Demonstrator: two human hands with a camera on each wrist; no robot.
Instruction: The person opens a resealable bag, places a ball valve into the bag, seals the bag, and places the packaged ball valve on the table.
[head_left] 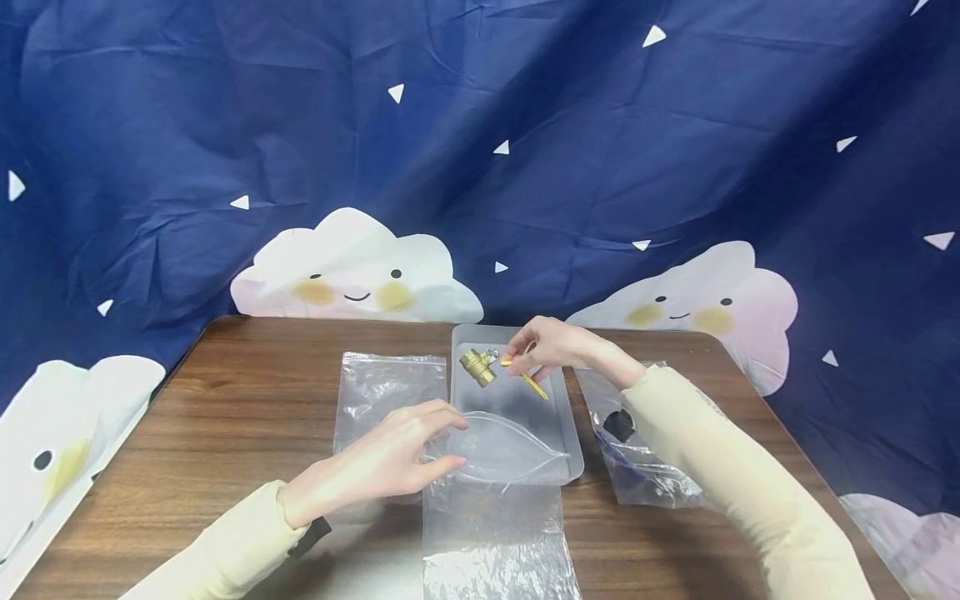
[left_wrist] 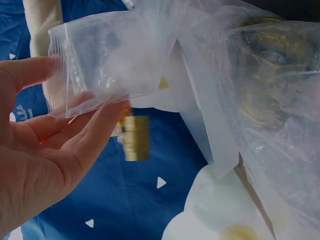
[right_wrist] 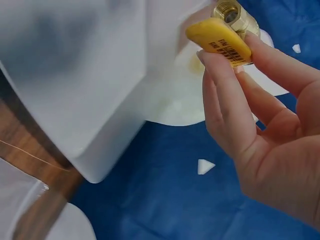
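My right hand [head_left: 551, 343] holds a brass ball valve [head_left: 478, 367] by its yellow lever handle [head_left: 534, 385], above a translucent tray. In the right wrist view the thumb and fingers pinch the yellow handle [right_wrist: 220, 41], and the threaded opening of the valve shows behind it. My left hand [head_left: 397, 450] has thumb and fingers spread around one side of a clear zip bag [head_left: 498, 517], whose mouth gapes between them. In the left wrist view fingers show through the film of the bag [left_wrist: 112, 55].
The tray [head_left: 576, 454] stands mid-table, partly behind the bag mouth. Left of it lies another clear zip bag [head_left: 375, 400]. On the right, beneath the right forearm, lies a bag [head_left: 652, 475] with black and blue things. A bagged brass fitting [left_wrist: 272, 70] shows in the left wrist view.
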